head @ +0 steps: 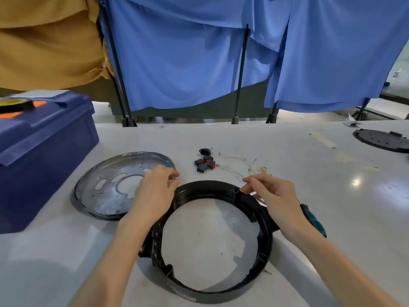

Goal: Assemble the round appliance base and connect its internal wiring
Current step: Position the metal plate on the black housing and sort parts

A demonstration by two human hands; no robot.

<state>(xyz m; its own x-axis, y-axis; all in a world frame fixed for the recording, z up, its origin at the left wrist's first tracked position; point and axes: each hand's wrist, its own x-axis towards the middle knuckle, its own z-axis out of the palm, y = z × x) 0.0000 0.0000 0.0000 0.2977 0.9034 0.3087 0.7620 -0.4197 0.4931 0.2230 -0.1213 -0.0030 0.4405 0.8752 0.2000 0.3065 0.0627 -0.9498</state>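
Early stage. Round grey perforated metal plate [106,191] lies loose at ring's 10 o'clock, not fitted. Left hand [152,191] over rim at 11 o'clock, fingers curled; cannot tell whether it grips anything. Black plastic ring housing [221,293] lies flat, centre, hollow. Small black-and-red rocker switches [204,162] loose at 12 o'clock. Right hand [272,196] at 1 o'clock pinches thin pale wires with brass terminals [262,169] (none joined, by look). Remaining: mount switches, connect wiring, close base.
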